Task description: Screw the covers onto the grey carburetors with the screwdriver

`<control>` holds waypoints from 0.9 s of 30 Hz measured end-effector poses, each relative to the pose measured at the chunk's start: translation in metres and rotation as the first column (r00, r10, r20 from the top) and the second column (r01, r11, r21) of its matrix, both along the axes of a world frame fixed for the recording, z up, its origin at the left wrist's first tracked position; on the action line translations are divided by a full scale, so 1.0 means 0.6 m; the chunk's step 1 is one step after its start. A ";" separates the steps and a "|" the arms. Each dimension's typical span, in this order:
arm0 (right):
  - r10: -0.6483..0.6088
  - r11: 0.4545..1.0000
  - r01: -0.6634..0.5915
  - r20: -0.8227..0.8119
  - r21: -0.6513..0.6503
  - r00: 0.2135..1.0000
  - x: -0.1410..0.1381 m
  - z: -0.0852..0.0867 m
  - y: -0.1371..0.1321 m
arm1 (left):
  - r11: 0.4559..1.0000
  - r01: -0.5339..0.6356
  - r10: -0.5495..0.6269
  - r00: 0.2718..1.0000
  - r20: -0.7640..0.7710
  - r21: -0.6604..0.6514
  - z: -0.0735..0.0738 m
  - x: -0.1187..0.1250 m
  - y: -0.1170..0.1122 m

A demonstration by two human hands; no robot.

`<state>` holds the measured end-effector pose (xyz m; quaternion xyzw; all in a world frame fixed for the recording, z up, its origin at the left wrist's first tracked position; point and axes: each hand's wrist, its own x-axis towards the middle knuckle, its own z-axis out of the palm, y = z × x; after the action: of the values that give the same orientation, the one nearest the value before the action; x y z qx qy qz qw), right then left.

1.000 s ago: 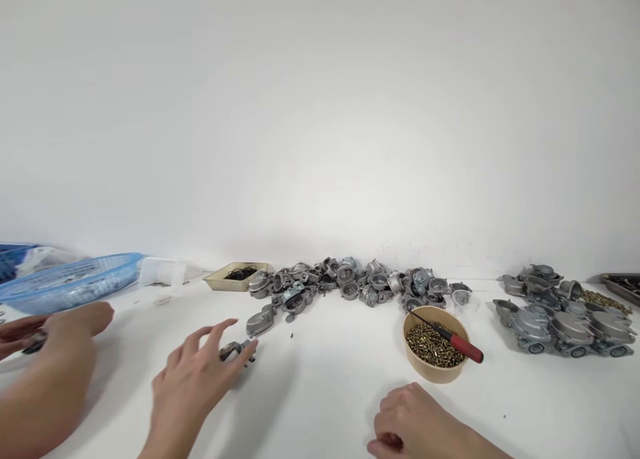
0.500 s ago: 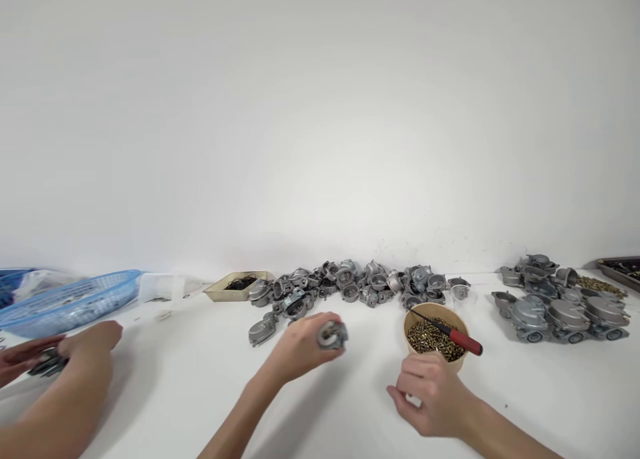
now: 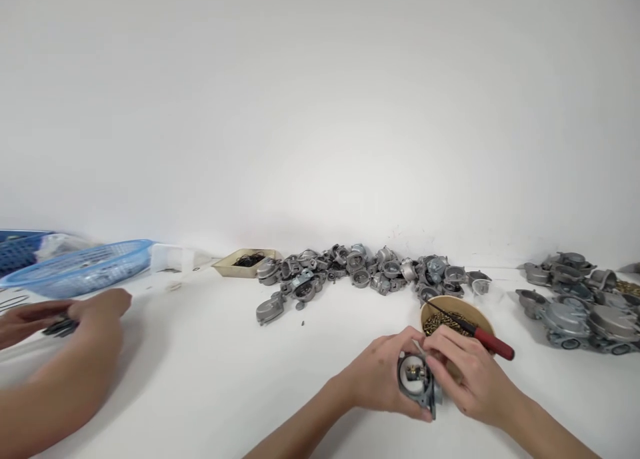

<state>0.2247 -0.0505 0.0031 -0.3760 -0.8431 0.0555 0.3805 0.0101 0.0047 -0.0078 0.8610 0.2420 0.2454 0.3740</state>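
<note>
My left hand [image 3: 383, 376] is wrapped round a grey metal carburetor [image 3: 423, 400], its round open side with a white and brass inside facing me. My right hand [image 3: 473, 376] is closed, thumb and fingertips pinched together at the carburetor's upper right edge. Whatever lies between those fingertips is too small to make out. Just behind my right hand stands a tan bowl [image 3: 487, 312] of small brass-coloured screws [image 3: 443, 322]. Across its rim lies a screwdriver [image 3: 493, 344] with a red and black handle.
Along the wall lies a heap of carburetors [image 3: 360, 266]; more stand stacked [image 3: 565, 316] at right. A shallow tray [image 3: 227, 267] holds dark thin pieces. A blue basket [image 3: 75, 276] stands at far left, where another person's hands [image 3: 95, 309] work on a dark part.
My left hand has moved right with the carburetor, turning its open side toward me. My right hand has come from the bowl's front edge to meet it. The view has shifted slightly.
</note>
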 end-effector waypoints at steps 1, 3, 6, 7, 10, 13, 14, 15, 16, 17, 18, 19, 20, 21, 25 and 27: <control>0.004 1.000 -0.004 0.014 -0.022 1.000 0.000 -0.003 0.001 | 1.000 -0.016 0.016 1.000 0.005 -0.020 -0.001 -0.001 0.000; 0.025 0.998 -0.022 0.053 -0.052 0.998 0.000 -0.008 0.001 | 0.999 -0.032 0.032 0.999 0.009 -0.029 -0.001 -0.003 0.002; 0.055 0.996 -0.047 0.100 -0.082 0.993 0.004 -0.006 0.001 | 1.000 -0.013 0.013 1.000 0.002 0.013 -0.003 -0.009 0.006; 0.057 0.995 -0.048 0.110 -0.091 0.992 0.005 -0.003 0.001 | 0.999 -0.003 0.002 1.000 0.001 0.041 -0.005 -0.010 0.006; 0.069 0.991 -0.052 0.130 -0.125 0.989 0.006 0.006 0.001 | 0.988 0.022 -0.023 1.000 0.000 0.154 -0.016 -0.010 0.004; 0.072 0.988 -0.051 0.142 -0.144 0.987 0.006 0.011 0.002 | 0.967 0.024 -0.020 1.000 -0.019 0.255 -0.023 -0.005 0.001; 0.068 0.988 -0.046 0.147 -0.146 0.987 0.006 0.012 0.002 | 0.961 0.040 -0.035 0.999 -0.024 0.274 -0.020 -0.006 0.004; 0.059 0.989 -0.037 0.151 -0.146 0.987 0.006 0.011 0.002 | 0.957 0.071 -0.066 0.997 -0.027 0.282 -0.013 -0.011 0.011; 0.051 0.989 -0.028 0.154 -0.148 0.987 0.006 0.011 0.002 | 0.955 0.090 -0.087 0.996 -0.025 0.282 -0.003 -0.023 0.022; 0.043 0.988 -0.019 0.156 -0.152 0.987 0.007 0.010 0.002 | 0.953 0.120 -0.117 0.993 -0.027 0.280 0.010 -0.042 0.038; 0.037 0.988 -0.013 0.157 -0.154 0.987 0.007 0.010 0.002 | 0.961 0.075 -0.072 0.997 -0.021 0.265 0.025 -0.068 0.058; 0.032 0.987 -0.007 0.157 -0.158 0.987 0.008 0.009 0.003 | 0.962 -0.067 0.071 0.997 -0.006 0.263 0.039 -0.103 0.081; 0.030 0.987 -0.004 0.156 -0.162 0.987 0.008 0.009 0.003 | 0.913 -0.285 0.290 0.957 0.028 0.291 0.052 -0.144 0.104; 0.028 0.986 -0.002 0.155 -0.165 0.988 0.009 0.009 0.003 | 0.802 -0.504 0.511 0.857 0.067 0.321 0.060 -0.189 0.127; 0.033 0.982 -0.004 0.149 -0.189 0.988 0.009 0.009 0.005 | 0.371 -0.862 0.926 0.371 -0.068 0.346 0.051 -0.356 0.183; 0.031 0.979 -0.001 0.142 -0.204 0.989 0.008 0.009 0.007 | 0.403 -0.857 0.908 0.330 -0.257 0.322 0.030 -0.402 0.191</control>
<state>0.2297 -0.0464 0.0082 -0.4091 -0.8613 0.1173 0.2777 -0.2309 0.1194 0.0101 0.6419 0.7235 0.2449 0.0671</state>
